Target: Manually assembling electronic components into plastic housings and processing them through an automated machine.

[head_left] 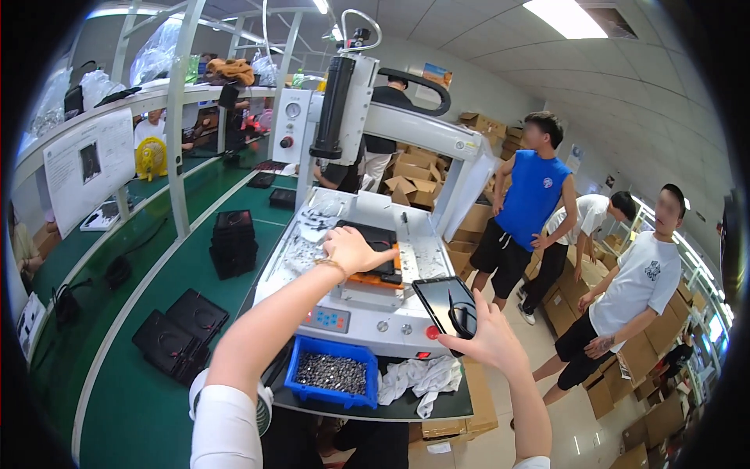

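Observation:
My left hand (353, 252) reaches over the machine's bed. Its thumb stretches right across a black flat case (376, 234) seated in an orange fixture (398, 266), and its other fingers bend over the case's left side, partly hidden. In my right hand (496, 341) is a flat black panel (437, 297) with a glossy face, held tilted by its right side at the machine's front right corner. A loop of black cable (462, 315) lies over that panel, close to my fingers. The white benchtop machine (328, 301) carries a black cylinder (334, 109) above the bed.
A blue bin (295, 381) of small metal parts and a white cloth (422, 379) sit before the machine. Stacked black cases (234, 242) and more cases (176, 332) lie on the green bench (117, 414) at left. Several people stand at right among cardboard boxes (644, 344).

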`<state>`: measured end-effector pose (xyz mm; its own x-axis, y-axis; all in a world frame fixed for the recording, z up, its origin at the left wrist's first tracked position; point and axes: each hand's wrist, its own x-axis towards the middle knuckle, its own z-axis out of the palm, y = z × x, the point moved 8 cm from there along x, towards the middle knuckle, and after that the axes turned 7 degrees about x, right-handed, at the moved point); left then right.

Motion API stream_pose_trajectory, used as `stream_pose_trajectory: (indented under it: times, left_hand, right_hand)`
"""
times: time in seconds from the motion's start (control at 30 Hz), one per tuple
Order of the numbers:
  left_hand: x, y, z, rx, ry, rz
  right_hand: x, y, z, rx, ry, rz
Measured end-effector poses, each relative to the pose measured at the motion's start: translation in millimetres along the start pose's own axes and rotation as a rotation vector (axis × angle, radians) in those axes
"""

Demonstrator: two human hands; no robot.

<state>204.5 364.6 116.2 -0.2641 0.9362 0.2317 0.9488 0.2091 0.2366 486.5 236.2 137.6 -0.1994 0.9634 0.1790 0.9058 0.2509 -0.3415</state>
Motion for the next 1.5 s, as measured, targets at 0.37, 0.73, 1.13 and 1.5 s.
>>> stream_pose_trajectory:
  times: [0.37,0.73,1.13,1.5]
  left_hand:
    - [14.2,12.7,-19.8,0.003,-0.144,-0.113]
    - [-35.6,-130.9,-93.3,-0.152,-0.144,-0.040]
    - [-113.8,-193.0,-106.5,-0.095,-0.186,-0.190]
    - [-163.8,-151.0,-108.3,-0.111,-0.129,0.016]
  right_hand:
    - [62.8,10.3,12.9,0.037,0.097,0.068]
    - [154.5,-137.6,91.6,-0.029,0.094,0.123]
    - [118.3,-124.9,93.1,0.200,0.452,-0.203]
    - [-32.0,26.3,121.3,0.216,0.641,-0.169]
